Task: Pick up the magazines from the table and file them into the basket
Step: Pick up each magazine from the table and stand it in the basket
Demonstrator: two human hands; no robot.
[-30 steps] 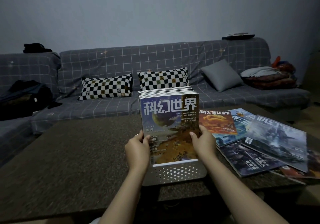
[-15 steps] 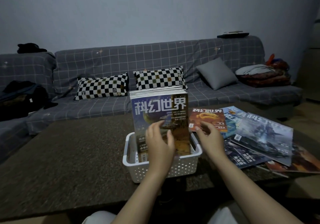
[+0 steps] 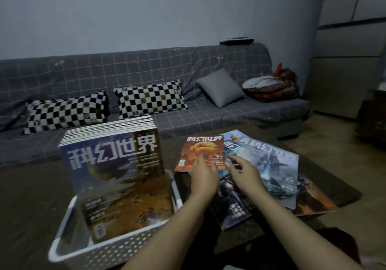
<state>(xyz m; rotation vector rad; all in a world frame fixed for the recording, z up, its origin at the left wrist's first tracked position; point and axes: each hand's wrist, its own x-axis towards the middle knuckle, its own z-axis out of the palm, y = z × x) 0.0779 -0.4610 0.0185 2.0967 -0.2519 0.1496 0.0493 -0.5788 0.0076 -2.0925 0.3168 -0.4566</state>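
1. A white basket (image 3: 117, 251) sits on the table (image 3: 31, 207), with a stack of magazines (image 3: 117, 171) standing upright in it.
2. Right of the basket, loose magazines (image 3: 271, 165) lie fanned on the table, an orange magazine (image 3: 200, 150) nearest it.
3. The left hand (image 3: 203, 175) hangs over the orange magazine, fingers relaxed, gripping nothing.
4. The right hand (image 3: 245, 173) reaches over the fan, fingers extended, empty.

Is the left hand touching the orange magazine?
Cannot tell. In the head view the left hand overlaps the orange magazine, fingers straight, but contact or hovering isn't plain.
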